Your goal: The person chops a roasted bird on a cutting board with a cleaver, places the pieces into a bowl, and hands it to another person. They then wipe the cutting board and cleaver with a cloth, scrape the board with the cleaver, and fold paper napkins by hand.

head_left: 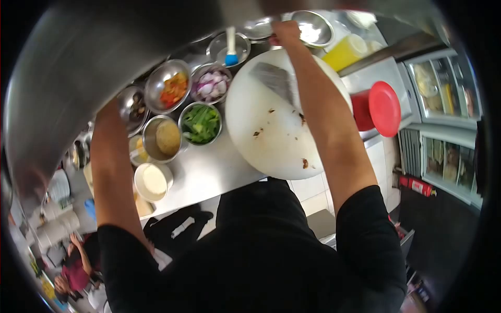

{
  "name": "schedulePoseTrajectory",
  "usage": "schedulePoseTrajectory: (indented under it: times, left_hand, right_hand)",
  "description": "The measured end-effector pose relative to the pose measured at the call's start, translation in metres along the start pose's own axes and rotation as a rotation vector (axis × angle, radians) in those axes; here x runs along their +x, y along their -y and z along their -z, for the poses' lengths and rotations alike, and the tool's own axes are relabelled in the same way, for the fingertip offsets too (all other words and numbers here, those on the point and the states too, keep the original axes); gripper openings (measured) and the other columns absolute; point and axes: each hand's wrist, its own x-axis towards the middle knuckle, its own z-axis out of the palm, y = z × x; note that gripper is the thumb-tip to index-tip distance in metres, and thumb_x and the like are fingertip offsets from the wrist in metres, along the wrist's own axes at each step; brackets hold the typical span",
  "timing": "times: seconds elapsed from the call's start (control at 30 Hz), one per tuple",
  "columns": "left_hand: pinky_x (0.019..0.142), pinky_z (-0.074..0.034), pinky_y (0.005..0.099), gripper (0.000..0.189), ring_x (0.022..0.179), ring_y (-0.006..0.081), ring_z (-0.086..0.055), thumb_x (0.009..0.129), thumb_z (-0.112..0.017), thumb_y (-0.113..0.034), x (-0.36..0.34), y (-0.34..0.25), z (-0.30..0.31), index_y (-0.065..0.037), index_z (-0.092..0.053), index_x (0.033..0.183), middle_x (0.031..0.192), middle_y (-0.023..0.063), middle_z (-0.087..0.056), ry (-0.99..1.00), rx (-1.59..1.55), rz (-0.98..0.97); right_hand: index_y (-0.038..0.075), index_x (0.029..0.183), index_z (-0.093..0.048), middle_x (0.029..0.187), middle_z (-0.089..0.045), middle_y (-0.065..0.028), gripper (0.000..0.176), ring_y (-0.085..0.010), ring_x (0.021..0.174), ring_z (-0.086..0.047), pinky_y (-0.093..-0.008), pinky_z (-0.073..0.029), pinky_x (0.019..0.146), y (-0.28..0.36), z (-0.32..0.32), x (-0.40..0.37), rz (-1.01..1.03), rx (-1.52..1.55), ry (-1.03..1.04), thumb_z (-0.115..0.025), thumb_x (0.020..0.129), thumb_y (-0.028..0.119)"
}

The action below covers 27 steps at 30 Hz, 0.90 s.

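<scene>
My right hand (286, 32) is at the far side of the counter with its fingers curled, between a steel bowl (313, 28) and another steel bowl (258, 27). What it grips, if anything, I cannot make out. Under my right forearm a broad cleaver blade (271, 79) lies on the round white cutting board (245, 135), among dark food scraps. My left forearm reaches past a bowl of dark pieces (136, 107); the left hand itself is hidden behind the metal overhang (104, 47).
Bowls hold chopped orange-red vegetable (175, 89), purple onion (211, 84), green leaves (200, 123) and beige paste (168, 138). Nearby are a white tub (153, 182), blue brush (231, 58), yellow container (345, 52) and red container (385, 108). A co-worker (75, 274) is at lower left.
</scene>
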Motion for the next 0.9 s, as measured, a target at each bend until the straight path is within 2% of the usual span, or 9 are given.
schedulePoseTrajectory:
  times: [0.1,0.17,0.3,0.43,0.5,0.63,0.77,0.8,0.9]
  left_hand:
    - [0.078,-0.053,0.0363,0.030,0.085,0.0257,-0.067,0.070,-0.084,-0.012,0.010,0.026,-0.004,-0.008,-0.071,0.096,0.093,0.0135,-0.068,0.083,0.041,-0.102]
    - [0.075,-0.052,0.0360,0.028,0.084,0.0258,-0.067,0.070,-0.085,-0.019,0.015,0.044,-0.024,-0.008,-0.072,0.092,0.089,0.0126,-0.069,0.136,-0.281,0.084]
    - [0.077,-0.052,0.0389,0.029,0.086,0.0282,-0.066,0.074,-0.079,-0.026,0.004,0.012,0.002,-0.006,-0.069,0.092,0.091,0.0131,-0.068,-0.167,-0.016,-0.055]
    - [0.082,-0.056,0.0429,0.029,0.097,0.0308,-0.063,0.083,-0.065,-0.015,-0.006,-0.080,0.014,0.003,-0.061,0.104,0.107,0.0189,-0.062,-0.371,-1.361,0.576]
    - [0.084,-0.057,0.0449,0.030,0.102,0.0321,-0.061,0.087,-0.058,-0.009,0.000,-0.106,0.025,0.008,-0.056,0.111,0.116,0.0218,-0.058,-0.455,-1.645,0.685]
    - [0.088,-0.057,0.0523,0.038,0.108,0.0371,-0.058,0.087,-0.047,-0.001,0.035,-0.092,0.012,0.009,-0.045,0.124,0.120,0.0223,-0.053,-0.467,-1.566,0.763]
    - [0.093,-0.053,0.0535,0.043,0.112,0.0346,-0.055,0.089,-0.055,-0.006,0.062,-0.065,-0.003,0.001,-0.045,0.131,0.131,0.0202,-0.047,-0.454,-1.805,0.781]
    - [0.093,-0.054,0.0522,0.044,0.110,0.0338,-0.056,0.090,-0.057,-0.009,0.054,-0.071,-0.002,0.000,-0.044,0.131,0.132,0.0195,-0.045,-0.336,-1.318,0.636]
    - [0.088,-0.054,0.0453,0.043,0.103,0.0300,-0.058,0.091,-0.059,-0.014,0.044,-0.125,0.018,-0.001,-0.046,0.129,0.128,0.0177,-0.049,-0.380,-1.421,0.557]
  right_hand:
    - [-0.017,0.084,-0.053,0.077,-0.064,-0.0240,0.027,-0.0336,0.053,-0.067,-0.0380,-0.060,0.047,0.011,0.007,-0.023,-0.017,0.352,0.020,-0.057,0.081,0.009]
    - [-0.019,0.086,-0.050,0.076,-0.064,-0.0245,0.030,-0.0335,0.053,-0.067,-0.0390,-0.060,0.046,0.002,0.010,-0.017,0.044,0.337,-0.023,-0.057,0.083,0.009]
    - [-0.018,0.091,-0.046,0.074,-0.063,-0.0248,0.035,-0.0331,0.050,-0.066,-0.0365,-0.060,0.049,0.004,0.023,-0.058,0.219,0.308,-0.102,-0.056,0.086,0.015]
    - [-0.016,0.094,-0.046,0.081,-0.064,-0.0262,0.033,-0.0345,0.059,-0.068,-0.0362,-0.061,0.054,0.023,0.007,-0.109,0.230,0.480,0.052,-0.056,0.085,0.014]
    - [-0.015,0.096,-0.047,0.083,-0.064,-0.0266,0.032,-0.0352,0.063,-0.069,-0.0368,-0.062,0.056,0.026,0.001,-0.117,0.220,0.577,0.109,-0.055,0.085,0.013]
    - [-0.016,0.101,-0.045,0.090,-0.062,-0.0281,0.032,-0.0357,0.067,-0.069,-0.0396,-0.062,0.058,0.034,-0.005,-0.115,0.195,0.666,0.130,-0.053,0.085,0.010]
    - [-0.019,0.104,-0.045,0.091,-0.062,-0.0281,0.034,-0.0342,0.065,-0.068,-0.0391,-0.062,0.057,0.023,0.009,-0.075,0.104,0.720,0.067,-0.051,0.089,0.011]
    - [-0.020,0.103,-0.046,0.089,-0.062,-0.0274,0.035,-0.0337,0.064,-0.068,-0.0391,-0.062,0.056,0.018,0.013,-0.059,0.089,0.645,0.054,-0.051,0.089,0.011]
    - [-0.021,0.098,-0.052,0.086,-0.063,-0.0271,0.034,-0.0328,0.062,-0.068,-0.0389,-0.062,0.054,0.004,0.005,-0.014,0.109,0.479,-0.002,-0.052,0.090,0.013]
